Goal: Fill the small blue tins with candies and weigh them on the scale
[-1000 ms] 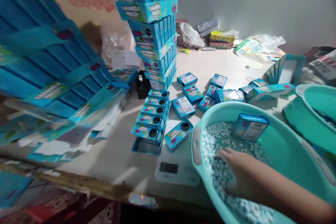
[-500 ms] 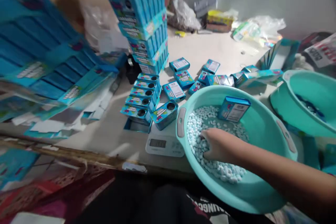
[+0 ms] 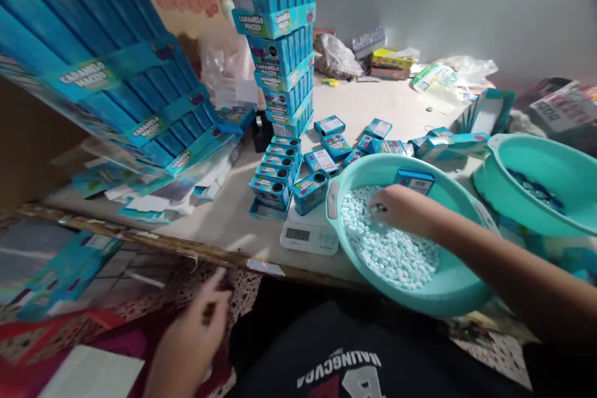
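— Right hand (image 3: 396, 208) down in the teal basin (image 3: 448, 289), fingers bunched, tips lost among the pale candies (image 3: 392, 255)!
— Anything pinched there?
— Impossible to tell from here.
— Left hand (image 3: 193, 339)?
— Low over the lap, blurred, fingers apart, grip unclear.
— And the box (image 3: 415, 181)?
— Inside the basin, just behind the right hand, only the top showing. Off to the right, a second basin (image 3: 494, 168), contents too small to make out, beside the desk (image 3: 228, 230).
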